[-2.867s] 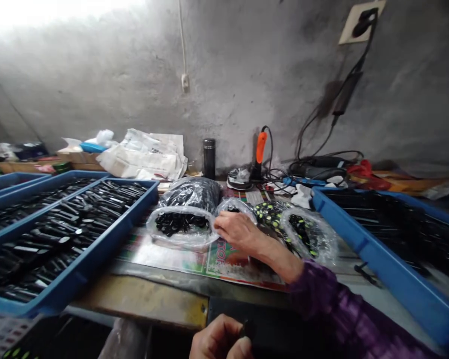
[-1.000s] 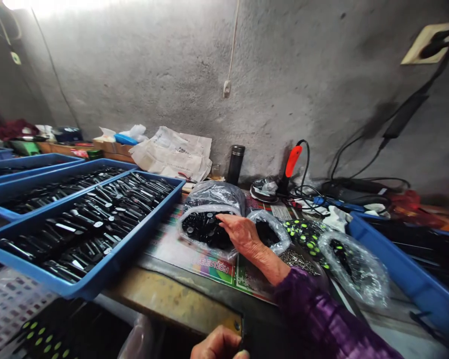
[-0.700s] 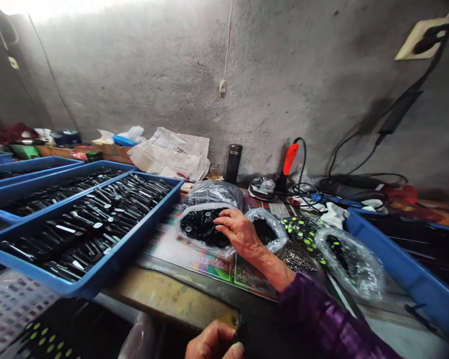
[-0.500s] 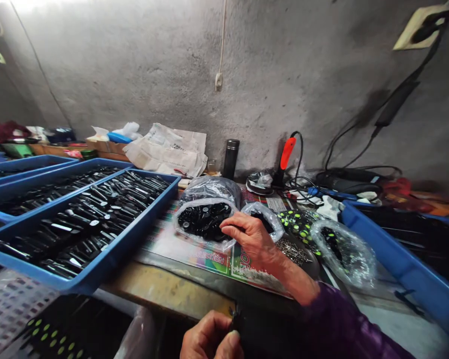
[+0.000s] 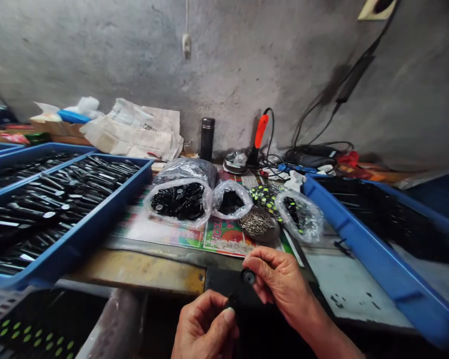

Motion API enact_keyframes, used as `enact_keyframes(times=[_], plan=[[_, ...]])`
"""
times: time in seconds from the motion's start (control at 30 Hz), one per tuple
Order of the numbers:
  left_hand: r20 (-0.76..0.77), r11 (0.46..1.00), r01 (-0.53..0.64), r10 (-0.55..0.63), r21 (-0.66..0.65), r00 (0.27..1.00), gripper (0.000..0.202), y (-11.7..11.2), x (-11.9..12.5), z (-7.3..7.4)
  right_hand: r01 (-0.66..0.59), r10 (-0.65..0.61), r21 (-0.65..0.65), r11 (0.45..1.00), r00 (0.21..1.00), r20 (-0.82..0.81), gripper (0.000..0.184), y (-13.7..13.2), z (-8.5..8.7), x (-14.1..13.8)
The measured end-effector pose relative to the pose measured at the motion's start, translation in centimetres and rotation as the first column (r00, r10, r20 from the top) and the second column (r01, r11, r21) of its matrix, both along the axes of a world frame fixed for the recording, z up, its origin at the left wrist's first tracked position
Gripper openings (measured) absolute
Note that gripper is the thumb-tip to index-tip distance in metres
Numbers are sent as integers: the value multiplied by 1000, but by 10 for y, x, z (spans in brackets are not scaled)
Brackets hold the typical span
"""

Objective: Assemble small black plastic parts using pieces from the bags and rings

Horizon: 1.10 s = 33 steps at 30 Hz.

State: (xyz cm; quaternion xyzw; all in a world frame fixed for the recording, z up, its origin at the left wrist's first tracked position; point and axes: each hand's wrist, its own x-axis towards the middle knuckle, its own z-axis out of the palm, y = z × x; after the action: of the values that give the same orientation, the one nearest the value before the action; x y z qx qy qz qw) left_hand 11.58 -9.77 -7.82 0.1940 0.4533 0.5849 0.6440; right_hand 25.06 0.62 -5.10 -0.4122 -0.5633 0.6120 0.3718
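2 bare grips show. The left grip (image 5: 204, 329) is creased, with knobbly knuckles and a short thumbnail. The right grip (image 5: 280, 281) is veined and wrinkled; its bare forearm (image 5: 329, 339) runs off the lower edge.

The right hand (image 5: 280, 284) pinches a small black round part (image 5: 248, 276) at the near edge of the worktop (image 5: 142, 269) — just beside it, the left hand (image 5: 204, 329) grips a dark piece (image 5: 232, 301). Farther back lie clear bags (image 5: 179, 200) of black parts, a blue tray (image 5: 78, 239) to their left.
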Motion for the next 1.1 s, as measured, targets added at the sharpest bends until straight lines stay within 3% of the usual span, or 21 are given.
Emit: enact_keyframes(times=[0.23,0.57,0.87,1.1], plan=[[19,997,74,-74,-15,997,49,1,19,-2,59,-60,49,997,998,13,51,-13,-12,25],[-6,988,154,-154,-10,988,52,5,38,-9,133,-133,18,991,991,8,53,-22,-21,44],[-16,980,196,-197,-20,980,52,6,44,-11,105,-106,23,994,994,17,51,-27,-20,52],[-37,975,220,-221,-29,974,51,4,48,-6,70,-73,-74,995,997,-38,51,-29,-21,59]])
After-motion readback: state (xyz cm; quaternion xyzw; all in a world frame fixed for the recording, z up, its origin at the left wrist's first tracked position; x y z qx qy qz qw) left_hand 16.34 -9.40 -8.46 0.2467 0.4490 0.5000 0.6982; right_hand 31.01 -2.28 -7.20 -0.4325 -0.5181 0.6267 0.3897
